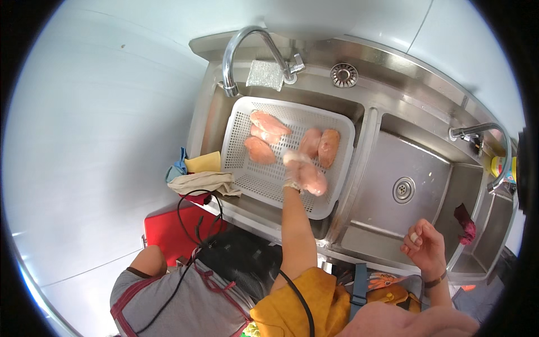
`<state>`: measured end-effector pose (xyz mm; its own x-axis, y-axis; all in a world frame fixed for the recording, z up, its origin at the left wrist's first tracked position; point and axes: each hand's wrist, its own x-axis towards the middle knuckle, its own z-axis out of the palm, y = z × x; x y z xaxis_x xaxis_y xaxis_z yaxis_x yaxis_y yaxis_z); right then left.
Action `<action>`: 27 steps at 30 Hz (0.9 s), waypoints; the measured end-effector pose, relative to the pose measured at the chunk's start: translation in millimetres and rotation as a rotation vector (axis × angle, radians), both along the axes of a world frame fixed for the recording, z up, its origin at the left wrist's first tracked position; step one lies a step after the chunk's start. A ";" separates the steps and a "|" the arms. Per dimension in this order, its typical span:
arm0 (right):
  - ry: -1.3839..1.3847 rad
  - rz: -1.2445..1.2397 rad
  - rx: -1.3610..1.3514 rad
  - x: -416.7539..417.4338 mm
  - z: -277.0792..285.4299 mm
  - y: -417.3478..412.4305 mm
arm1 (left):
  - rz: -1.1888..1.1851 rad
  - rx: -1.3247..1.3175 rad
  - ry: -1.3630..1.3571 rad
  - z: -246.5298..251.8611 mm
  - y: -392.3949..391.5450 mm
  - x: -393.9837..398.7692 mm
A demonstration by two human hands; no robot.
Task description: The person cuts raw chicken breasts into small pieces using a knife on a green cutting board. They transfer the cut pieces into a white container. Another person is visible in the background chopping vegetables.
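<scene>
My left hand (298,169), in a thin translucent glove and blurred, reaches into a white perforated plastic basket (347,177). It appears to grip a raw chicken breast (313,180). Two more chicken breasts, one paler (310,142) and one darker (329,148), lie just beyond it. Several others, among them a long piece (270,123) and a shorter one (260,150), rest on the basket's left side. My bare right hand (424,248) hovers over the front of the right sink basin (404,162), fingers curled, nothing visible inside. A pale band circles one finger.
The basket sits in the left basin below a curved chrome faucet (230,71). Folded cloths (202,182) lie on the left rim. A drain strainer (344,75) rests behind. A second faucet (501,135) arches at right. Black cables (179,210) hang beside a grey-clothed person (181,299).
</scene>
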<state>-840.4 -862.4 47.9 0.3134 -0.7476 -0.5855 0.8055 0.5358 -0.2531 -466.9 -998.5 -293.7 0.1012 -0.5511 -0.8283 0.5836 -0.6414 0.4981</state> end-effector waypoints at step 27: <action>0.378 0.791 -0.540 -100.5 28.4 292.9 | 1.222 -0.327 0.264 288.3 628.9 -266.2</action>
